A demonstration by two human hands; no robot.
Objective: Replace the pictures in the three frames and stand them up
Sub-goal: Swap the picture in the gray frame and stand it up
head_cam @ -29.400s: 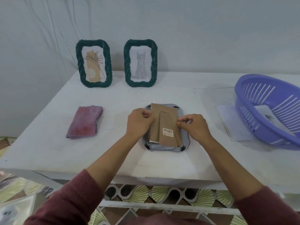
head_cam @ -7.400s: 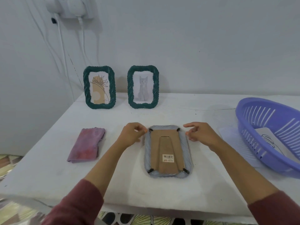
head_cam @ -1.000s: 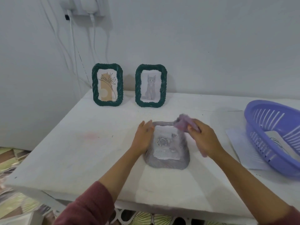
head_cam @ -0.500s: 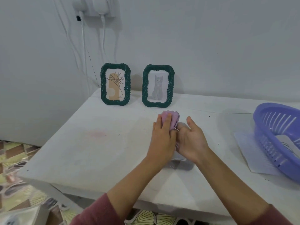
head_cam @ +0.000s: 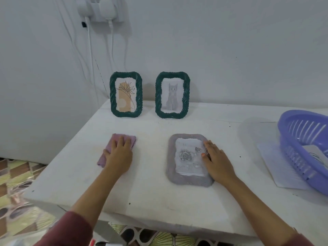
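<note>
The grey rope-edged rectangular picture frame [head_cam: 188, 159] lies flat on the white table [head_cam: 152, 189], face up with its rose print showing, long axis running away from the person. The right hand [head_cam: 215, 159] rests spread on its right edge. Left of the frame, the left hand [head_cam: 119, 154] presses flat on a folded pink cloth [head_cam: 116, 148]. Beyond the frame, two dark green woven frames [head_cam: 126, 95] [head_cam: 172, 95] stand upright. Right of it, a purple slotted plastic basket [head_cam: 305, 144] sits on paper.
</note>
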